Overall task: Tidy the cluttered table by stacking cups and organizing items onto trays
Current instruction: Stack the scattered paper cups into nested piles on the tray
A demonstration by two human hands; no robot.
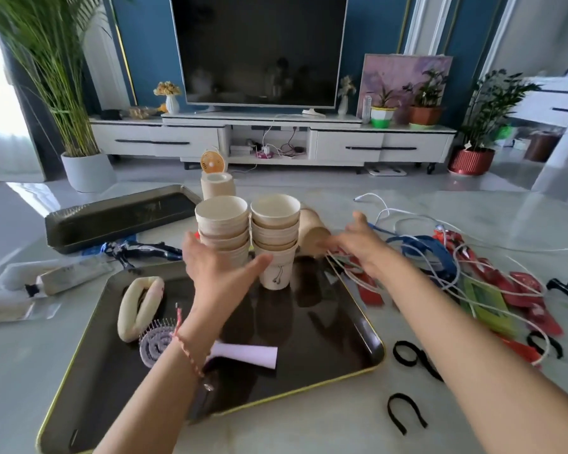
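Tipped paper cup (310,234) lies at 9 o'clock of the spread right hand (358,247); the spread left hand (217,273) is farther.

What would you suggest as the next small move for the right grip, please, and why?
Probably close the right grip on the tipped cup and set it upright on the right stack. The cup lies on its side just beside that stack, the grip's open fingers are almost at it, and the left grip is at the left stack.
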